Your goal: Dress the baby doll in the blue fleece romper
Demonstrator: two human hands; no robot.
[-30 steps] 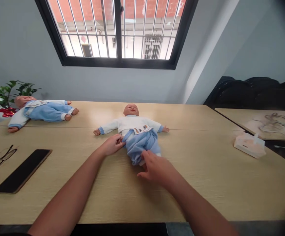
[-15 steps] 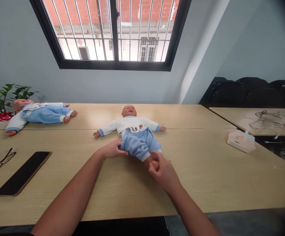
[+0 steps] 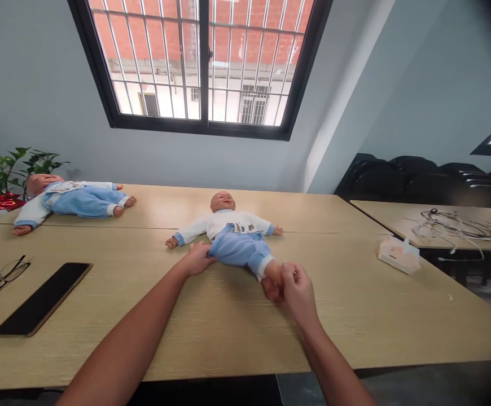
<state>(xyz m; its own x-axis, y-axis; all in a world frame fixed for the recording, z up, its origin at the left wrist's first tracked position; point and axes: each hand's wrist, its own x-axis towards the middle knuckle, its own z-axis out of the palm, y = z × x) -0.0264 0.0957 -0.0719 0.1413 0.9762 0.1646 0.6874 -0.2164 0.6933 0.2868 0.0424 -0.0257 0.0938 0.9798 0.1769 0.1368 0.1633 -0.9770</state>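
A baby doll in a white top and blue trousers lies on its back on the wooden table, arms spread and head toward the window. At the doll's hip on the left, my left hand is closed on the edge of the trousers. Near the doll's feet, my right hand is closed with its fingers on one foot, so part of that foot is hidden. Both legs are brought together and angle to the right. The trousers' waist edge sits loose under the printed hem of the top.
A second doll lies at the back left beside a potted plant. Glasses and a black phone are at the left. A tissue box stands at the right. Cables lie on the side table before stacked chairs.
My right hand has moved right, and the doll's feet and lower legs have swung right with it. My left hand has closed more at the hip. The view has shifted slightly.
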